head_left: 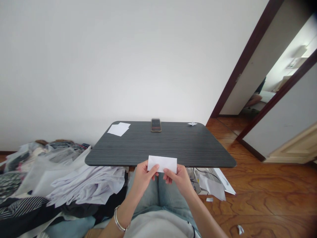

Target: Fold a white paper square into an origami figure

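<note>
A white rectangle of folded paper is held up at the near edge of the dark table, above my lap. My left hand grips its left end, thumb on the front face and fingers behind. At the right end my right hand pinches it the same way, with its thumb near the lower edge. Most of the fingers are hidden behind the paper. On the table's far left lie white paper sheets, partly overlapping. A small folded paper figure sits at the far right.
A phone stands at the back middle of the dark table. Piled clothes and fabric fill the floor on the left. Papers and cables lie under the table's right side. A doorway opens at the right, beyond the wooden floor.
</note>
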Demonstrator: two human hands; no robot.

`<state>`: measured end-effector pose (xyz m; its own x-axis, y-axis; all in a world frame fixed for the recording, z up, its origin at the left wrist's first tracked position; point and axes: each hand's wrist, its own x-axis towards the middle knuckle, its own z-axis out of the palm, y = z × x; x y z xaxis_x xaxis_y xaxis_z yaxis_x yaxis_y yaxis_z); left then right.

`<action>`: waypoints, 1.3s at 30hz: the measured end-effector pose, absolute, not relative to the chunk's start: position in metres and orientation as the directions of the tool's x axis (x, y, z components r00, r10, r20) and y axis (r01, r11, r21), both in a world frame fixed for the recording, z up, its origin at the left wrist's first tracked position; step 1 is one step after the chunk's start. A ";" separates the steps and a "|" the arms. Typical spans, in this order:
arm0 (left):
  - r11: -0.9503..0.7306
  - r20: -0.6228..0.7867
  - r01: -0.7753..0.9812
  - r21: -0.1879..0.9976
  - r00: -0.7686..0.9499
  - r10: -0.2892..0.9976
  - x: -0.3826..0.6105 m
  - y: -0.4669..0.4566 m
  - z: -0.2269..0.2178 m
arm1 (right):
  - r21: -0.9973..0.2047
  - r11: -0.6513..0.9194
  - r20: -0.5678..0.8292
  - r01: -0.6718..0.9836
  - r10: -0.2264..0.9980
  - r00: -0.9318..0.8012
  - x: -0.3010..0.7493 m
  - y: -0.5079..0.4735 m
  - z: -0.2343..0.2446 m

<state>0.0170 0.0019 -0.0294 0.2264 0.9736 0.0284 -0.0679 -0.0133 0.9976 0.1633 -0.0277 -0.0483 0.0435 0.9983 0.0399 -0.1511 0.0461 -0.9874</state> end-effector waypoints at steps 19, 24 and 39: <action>-0.084 0.080 0.001 0.996 0.311 0.947 0.010 0.001 -0.027 | -0.987 -0.002 -0.002 -0.163 1.000 -0.002 0.162 -0.027 -0.046; -0.036 0.012 0.064 0.997 0.342 0.940 0.009 0.000 -0.025 | -0.990 -0.013 -0.011 -0.139 1.000 -0.014 0.162 -0.026 -0.043; 0.008 -0.020 0.039 0.999 0.317 0.948 0.007 0.000 -0.016 | -0.993 -0.044 -0.038 -0.110 0.998 -0.053 0.169 -0.024 -0.038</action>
